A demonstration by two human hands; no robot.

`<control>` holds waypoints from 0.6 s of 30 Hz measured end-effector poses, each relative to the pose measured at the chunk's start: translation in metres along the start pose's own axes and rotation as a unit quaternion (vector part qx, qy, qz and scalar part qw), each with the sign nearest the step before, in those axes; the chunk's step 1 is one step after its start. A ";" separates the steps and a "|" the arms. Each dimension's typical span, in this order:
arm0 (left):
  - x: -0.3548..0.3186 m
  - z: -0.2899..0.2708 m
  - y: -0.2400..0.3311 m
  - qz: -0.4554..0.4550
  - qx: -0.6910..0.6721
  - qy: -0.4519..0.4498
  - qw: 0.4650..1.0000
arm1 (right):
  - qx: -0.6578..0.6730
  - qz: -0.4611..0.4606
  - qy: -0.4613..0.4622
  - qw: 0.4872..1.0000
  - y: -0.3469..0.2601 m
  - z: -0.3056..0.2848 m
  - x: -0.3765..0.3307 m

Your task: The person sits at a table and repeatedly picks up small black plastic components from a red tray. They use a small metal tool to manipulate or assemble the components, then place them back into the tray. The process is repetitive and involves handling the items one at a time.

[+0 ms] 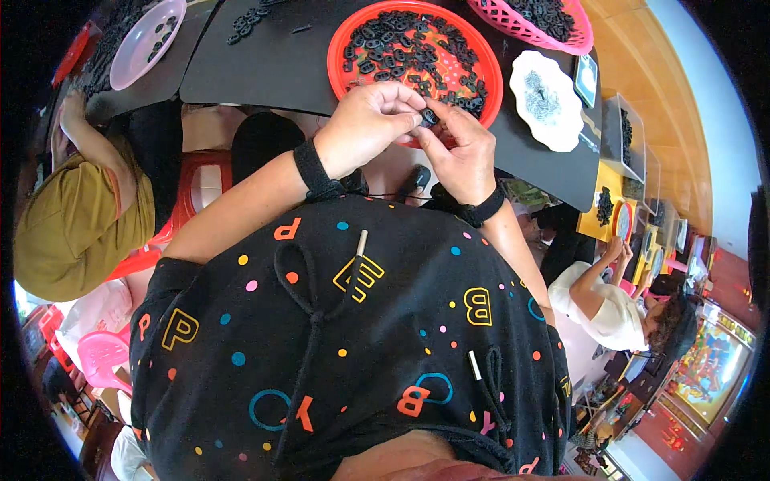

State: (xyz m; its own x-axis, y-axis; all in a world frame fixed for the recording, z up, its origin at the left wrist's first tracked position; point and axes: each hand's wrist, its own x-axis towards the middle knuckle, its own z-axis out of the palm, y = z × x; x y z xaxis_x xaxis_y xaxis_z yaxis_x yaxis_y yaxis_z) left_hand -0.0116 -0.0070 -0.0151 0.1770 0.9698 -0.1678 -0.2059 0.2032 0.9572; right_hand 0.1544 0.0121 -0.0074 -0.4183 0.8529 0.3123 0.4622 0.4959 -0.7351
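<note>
Both hands' fingers [417, 120] pinch a small black part [429, 117], orientation seemingly unreadable.

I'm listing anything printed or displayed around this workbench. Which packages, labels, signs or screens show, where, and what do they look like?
Colourful panel: far lower right, rectangular, red-framed, bright multicoloured picture; screen or poster, cannot tell.
Small dark-faced tray or card: right of the white scalloped plate, rectangular, pale rim.
No packages or labels visible.

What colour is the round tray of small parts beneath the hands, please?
The tray is red, shown in the head view.
</note>
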 end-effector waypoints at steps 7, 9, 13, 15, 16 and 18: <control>0.001 0.000 -0.002 -0.003 -0.011 0.004 1.000 | -0.020 -0.010 -0.010 1.000 0.001 0.000 0.001; 0.001 0.000 -0.001 -0.005 -0.006 0.005 1.000 | -0.018 -0.014 -0.006 1.000 0.004 0.001 0.000; 0.000 0.000 0.000 -0.006 0.002 0.006 1.000 | -0.022 -0.039 -0.003 0.999 0.005 0.001 0.001; 0.000 0.000 0.000 -0.007 0.003 0.006 1.000 | -0.018 -0.050 0.000 0.999 0.004 0.001 0.001; 0.000 0.000 -0.001 -0.007 0.004 0.007 1.000 | -0.017 -0.056 0.001 0.998 0.004 0.001 0.001; 0.001 0.000 -0.001 -0.007 0.005 0.008 1.000 | -0.012 -0.044 -0.003 0.999 0.003 0.002 0.001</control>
State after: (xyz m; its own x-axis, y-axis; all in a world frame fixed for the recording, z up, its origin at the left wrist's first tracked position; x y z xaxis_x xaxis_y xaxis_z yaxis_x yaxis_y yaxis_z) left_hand -0.0108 -0.0067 -0.0163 0.1647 0.9690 -0.1842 -0.1947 0.2150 0.9570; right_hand 0.1546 0.0140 -0.0106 -0.4625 0.8049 0.3718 0.4422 0.5729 -0.6901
